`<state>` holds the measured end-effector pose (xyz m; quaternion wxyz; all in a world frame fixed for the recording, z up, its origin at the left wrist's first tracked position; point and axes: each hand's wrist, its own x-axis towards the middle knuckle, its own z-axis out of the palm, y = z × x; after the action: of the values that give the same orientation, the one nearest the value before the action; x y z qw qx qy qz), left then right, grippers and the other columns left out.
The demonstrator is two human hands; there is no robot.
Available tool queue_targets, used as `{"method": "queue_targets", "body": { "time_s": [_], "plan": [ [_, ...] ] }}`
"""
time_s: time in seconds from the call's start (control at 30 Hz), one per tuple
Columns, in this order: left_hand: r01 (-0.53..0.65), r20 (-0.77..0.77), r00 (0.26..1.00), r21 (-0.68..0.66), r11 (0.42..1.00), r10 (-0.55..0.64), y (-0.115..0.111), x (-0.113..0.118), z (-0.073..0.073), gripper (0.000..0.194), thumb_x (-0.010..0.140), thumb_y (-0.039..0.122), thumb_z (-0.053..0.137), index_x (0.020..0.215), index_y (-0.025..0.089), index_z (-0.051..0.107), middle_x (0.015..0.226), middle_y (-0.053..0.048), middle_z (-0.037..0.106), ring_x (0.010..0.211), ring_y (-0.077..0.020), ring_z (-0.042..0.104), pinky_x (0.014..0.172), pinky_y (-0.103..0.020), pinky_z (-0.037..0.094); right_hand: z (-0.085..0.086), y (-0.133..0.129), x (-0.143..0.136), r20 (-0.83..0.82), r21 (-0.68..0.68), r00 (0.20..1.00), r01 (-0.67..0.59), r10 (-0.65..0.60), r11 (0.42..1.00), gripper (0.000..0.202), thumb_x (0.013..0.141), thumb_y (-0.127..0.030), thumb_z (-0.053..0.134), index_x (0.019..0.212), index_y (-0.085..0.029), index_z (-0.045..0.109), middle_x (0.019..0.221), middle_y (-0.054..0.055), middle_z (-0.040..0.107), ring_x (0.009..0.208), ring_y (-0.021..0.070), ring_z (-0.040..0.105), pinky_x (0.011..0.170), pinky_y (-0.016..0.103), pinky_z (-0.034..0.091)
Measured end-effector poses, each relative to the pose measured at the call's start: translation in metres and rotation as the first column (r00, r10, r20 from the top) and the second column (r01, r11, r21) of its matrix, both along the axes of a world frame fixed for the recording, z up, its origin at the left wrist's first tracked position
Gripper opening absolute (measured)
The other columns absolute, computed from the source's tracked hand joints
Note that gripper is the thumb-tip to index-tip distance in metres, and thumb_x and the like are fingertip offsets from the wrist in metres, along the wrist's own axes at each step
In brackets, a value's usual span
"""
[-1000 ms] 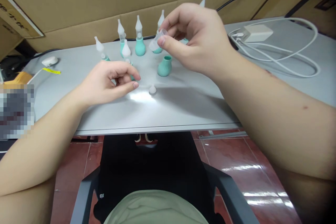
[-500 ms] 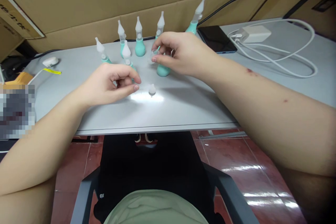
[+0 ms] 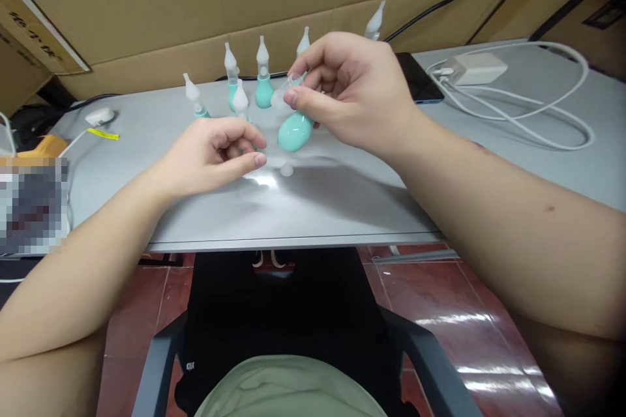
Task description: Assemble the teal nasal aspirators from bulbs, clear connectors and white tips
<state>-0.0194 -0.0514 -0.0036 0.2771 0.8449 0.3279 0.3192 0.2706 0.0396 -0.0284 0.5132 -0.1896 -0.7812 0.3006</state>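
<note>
My right hand [image 3: 349, 88] pinches a clear plastic cup-like piece [image 3: 282, 94] between thumb and fingers. A teal rubber bulb [image 3: 294, 133] of a nasal aspirator hangs tilted from the same hand, off the table; its neck is hidden by the fingers. My left hand [image 3: 225, 153] hovers over the table with fingers loosely curled, thumb and forefinger apart, nothing between them. A small white piece [image 3: 286, 170] lies on the table just right of the left fingertips. An upright aspirator [image 3: 240, 99] with a white tip stands behind the left hand, its lower part hidden.
Several assembled aspirators [image 3: 263, 88] stand along the back by the cardboard wall [image 3: 161, 6]. On the right lie a black phone [image 3: 420, 78], a white charger [image 3: 476, 70] and its looped cable. A small white device [image 3: 99, 116] with a yellow tag sits left.
My right hand has risen and turned, lifting the teal bulb and clear piece off the table, with the bulb now tilted. The left hand has hardly moved. The view has shifted slightly.
</note>
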Motion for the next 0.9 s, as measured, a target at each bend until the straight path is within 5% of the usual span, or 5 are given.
{"method": "queue_targets", "body": {
  "time_s": [0.1, 0.23, 0.53, 0.73, 0.9],
  "plan": [
    [-0.018, -0.006, 1.0, -0.132, 0.991, 0.018, 0.004, -0.002, -0.003, 0.028, 0.115, 0.045, 0.095, 0.125, 0.019, 0.093, 0.095, -0.009, 0.087, 0.081, -0.0194, 0.081, 0.069, -0.028, 0.066, -0.001, -0.005, -0.008, -0.075, 0.003, 0.996, -0.056, 0.056, 0.998, 0.027, 0.109, -0.03, 0.1, 0.111, -0.023, 0.075, 0.088, 0.0, 0.077, 0.074, 0.0163, 0.069, 0.062, 0.036, 0.043],
    [0.025, 0.049, 0.999, -0.232, 0.972, -0.014, 0.009, 0.003, -0.006, 0.04, 0.117, 0.055, 0.097, 0.136, 0.02, 0.095, 0.114, -0.012, 0.091, 0.078, -0.0167, 0.076, 0.062, -0.027, 0.061, -0.005, -0.012, -0.013, -0.164, 0.056, 0.973, -0.156, 0.163, 0.986, 0.02, 0.109, -0.021, 0.093, 0.113, -0.02, 0.074, 0.091, -0.001, 0.075, 0.074, 0.0117, 0.068, 0.063, 0.03, 0.045],
    [0.189, 0.23, 0.967, -0.353, 0.917, -0.111, 0.011, 0.033, -0.007, 0.04, 0.116, 0.052, 0.103, 0.119, 0.02, 0.079, 0.097, -0.004, 0.082, 0.079, -0.0166, 0.081, 0.073, -0.025, 0.072, -0.012, -0.029, -0.012, -0.128, 0.008, 0.962, -0.244, 0.243, 0.97, 0.017, 0.111, -0.024, 0.083, 0.118, -0.025, 0.068, 0.099, -0.001, 0.068, 0.082, 0.0137, 0.069, 0.068, 0.03, 0.053],
    [0.073, 0.12, 0.992, -0.391, 0.918, -0.028, 0.011, 0.021, -0.009, 0.026, 0.113, 0.039, 0.098, 0.125, 0.019, 0.087, 0.102, -0.008, 0.085, 0.081, -0.0181, 0.081, 0.076, -0.028, 0.075, -0.004, -0.031, -0.011, -0.14, -0.085, 0.98, -0.152, 0.139, 0.985, 0.058, 0.111, -0.074, 0.102, 0.114, -0.026, 0.07, 0.103, 0.003, 0.076, 0.086, 0.0186, 0.076, 0.071, 0.033, 0.062],
    [0.007, 0.102, 0.994, -0.406, 0.914, 0.038, 0.009, 0.011, -0.008, 0.026, 0.099, 0.028, 0.097, 0.121, 0.02, 0.086, 0.097, -0.005, 0.082, 0.079, -0.019, 0.082, 0.074, -0.029, 0.074, 0.0, -0.023, -0.011, -0.252, -0.138, 0.948, -0.234, 0.194, 0.962, 0.043, 0.106, -0.048, 0.108, 0.107, -0.025, 0.071, 0.087, -0.001, 0.078, 0.071, 0.0161, 0.074, 0.067, 0.033, 0.063]
  ]
}}
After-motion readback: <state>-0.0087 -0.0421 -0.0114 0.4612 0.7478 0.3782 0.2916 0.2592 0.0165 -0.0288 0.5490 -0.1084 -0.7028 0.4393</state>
